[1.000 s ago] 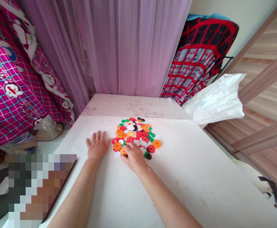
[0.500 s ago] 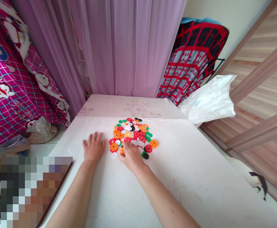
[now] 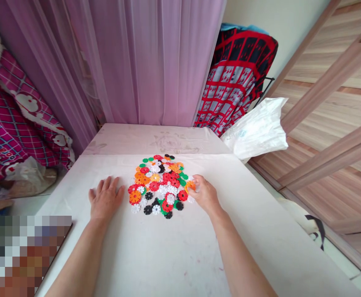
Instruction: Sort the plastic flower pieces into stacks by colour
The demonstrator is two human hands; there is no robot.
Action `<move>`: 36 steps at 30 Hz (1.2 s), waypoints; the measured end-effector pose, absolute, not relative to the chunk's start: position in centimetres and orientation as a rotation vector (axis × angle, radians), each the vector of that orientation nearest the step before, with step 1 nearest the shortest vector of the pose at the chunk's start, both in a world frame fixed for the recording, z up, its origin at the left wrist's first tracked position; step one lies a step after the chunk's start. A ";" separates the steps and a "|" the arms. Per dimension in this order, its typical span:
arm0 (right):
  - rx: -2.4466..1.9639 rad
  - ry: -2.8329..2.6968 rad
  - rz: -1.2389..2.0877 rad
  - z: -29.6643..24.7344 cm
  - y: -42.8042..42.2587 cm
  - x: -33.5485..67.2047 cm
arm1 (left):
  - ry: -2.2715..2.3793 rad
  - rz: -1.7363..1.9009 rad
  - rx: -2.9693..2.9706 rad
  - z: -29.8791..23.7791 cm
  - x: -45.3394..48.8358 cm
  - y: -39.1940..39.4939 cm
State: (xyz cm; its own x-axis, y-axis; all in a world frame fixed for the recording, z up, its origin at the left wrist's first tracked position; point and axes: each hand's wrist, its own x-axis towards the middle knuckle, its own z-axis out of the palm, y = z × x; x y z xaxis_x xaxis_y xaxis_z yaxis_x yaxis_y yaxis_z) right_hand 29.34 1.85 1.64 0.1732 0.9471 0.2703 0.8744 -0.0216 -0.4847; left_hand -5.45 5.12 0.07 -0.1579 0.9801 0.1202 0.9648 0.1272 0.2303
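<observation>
A heap of snowflake building discs (image 3: 169,178) in red, orange, white, green, yellow and black lies spread on the pale tablecloth (image 3: 155,255). My left hand (image 3: 105,199) rests flat on the cloth left of the heap, fingers spread, touching none of the discs. At the right edge of the heap, my right hand (image 3: 205,194) has thumb and forefinger closed around an orange snowflake disc (image 3: 191,185). A red disc (image 3: 183,195) lies just left of these fingertips. The other right fingers are curled and partly hidden.
A purple curtain (image 3: 155,62) hangs behind the table. White plastic bag (image 3: 257,130) and red-black patterned cloth (image 3: 230,82) stand beyond the far right corner. Wooden doors (image 3: 325,136) line the right side; a pink checked cover (image 3: 16,119) hangs at left.
My right hand has moved from the heap's near side to its right edge, uncovering black, white and red discs. My left hand stays flat on the cloth. The view has shifted right.
</observation>
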 end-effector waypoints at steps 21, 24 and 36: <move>-1.827 -1.870 0.042 3.5 1.1 27.4 | 2.298 0.414 1.971 0.3 -5.3 5.0; -1.639 -2.054 0.077 4.1 1.3 23.1 | 2.310 0.437 1.950 0.4 -5.1 4.9; -1.179 -2.639 0.287 4.3 4.4 13.2 | 2.279 0.485 1.994 1.2 -5.8 5.0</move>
State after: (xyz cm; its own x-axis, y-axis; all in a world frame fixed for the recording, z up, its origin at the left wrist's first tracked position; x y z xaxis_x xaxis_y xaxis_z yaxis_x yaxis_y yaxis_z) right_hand 13.15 4.40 4.28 -0.6470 0.7505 0.1342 0.7042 0.6558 -0.2722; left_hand -5.77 5.02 1.21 -0.1527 0.9768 0.1500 0.9532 0.1055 0.2834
